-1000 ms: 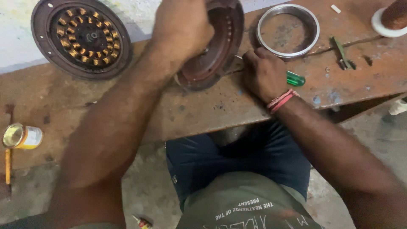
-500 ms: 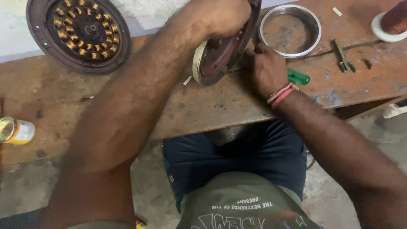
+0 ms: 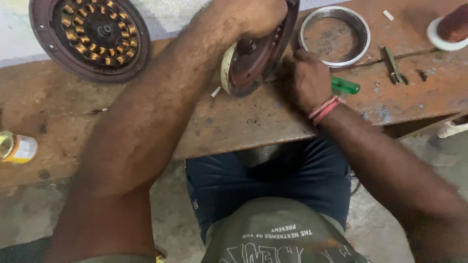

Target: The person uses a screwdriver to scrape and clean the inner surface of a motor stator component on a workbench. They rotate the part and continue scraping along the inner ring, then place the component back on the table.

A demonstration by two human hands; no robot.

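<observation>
A person is sitting at a worn wooden bench [image 3: 234, 122], and both hands are working on one round, rust-brown motor cover [image 3: 256, 58] that is standing on its edge near the middle of the bench top, tilted so its hollow side is facing the right hand. The left hand [image 3: 258, 17] is gripping the cover from above, fingers wrapped over its upper rim and closed tight on it. The right hand [image 3: 307, 80] is pressing in against the cover's lower right side, curled around one green-handled screwdriver [image 3: 346, 86]; only the handle end is showing past the wrist, and the tip is hidden behind the fingers. A red and pink thread band [image 3: 324, 108] is circling that wrist.

Around them I am counting one wound stator [image 3: 90, 36], a dark disc with a ring of copper coils, lying flat at the bench's far left; one shiny metal ring [image 3: 360, 46] lying flat just behind the right hand; one small dark hand tool [image 3: 392, 63] to the right of the ring; one spool of copper wire [image 3: 451, 27] at the far right corner; and one small yellow tin [image 3: 17, 146] down at the left edge.
</observation>
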